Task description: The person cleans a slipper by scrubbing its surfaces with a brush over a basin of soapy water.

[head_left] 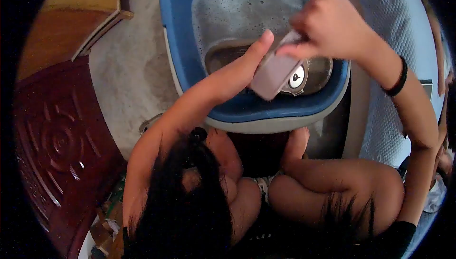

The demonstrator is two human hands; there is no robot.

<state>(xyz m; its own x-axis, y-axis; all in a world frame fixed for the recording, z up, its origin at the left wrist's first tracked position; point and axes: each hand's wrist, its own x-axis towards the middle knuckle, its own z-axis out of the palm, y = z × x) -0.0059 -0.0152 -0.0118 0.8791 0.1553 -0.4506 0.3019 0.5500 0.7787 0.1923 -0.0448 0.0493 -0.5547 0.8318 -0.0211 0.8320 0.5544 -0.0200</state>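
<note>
Seen from above, a seated person leans over a blue tub (259, 113) with bare legs bent below it. The right arm comes in from the right side, bent at the elbow, with a black band (403, 76) around the wrist. The right hand (325, 28) is closed around the handle of a pale, pinkish-grey tool (275, 76), its knuckles turned up and slightly blurred. The left arm reaches diagonally up from the lower left, its thumb raised. The left hand (254, 59) is beside the tool's broad end, its fingers hidden, so how far it is open cannot be told.

The tool slants above the tub, its broad end down and to the left. That end is a smooth block with rounded corners; the narrow handle ends in a small hole. Whether its underside has bristles cannot be seen.

The tub has rounded corners and a smooth blue inner wall with a paler outer edge. It holds cloudy grey water (247, 9) dotted with bubbles. Near its front wall is a round white disc (297, 76) with a black mark.

To the right lies a light blue quilted cover (389, 31); to the left, a glossy dark red carved panel (61, 140).
</note>
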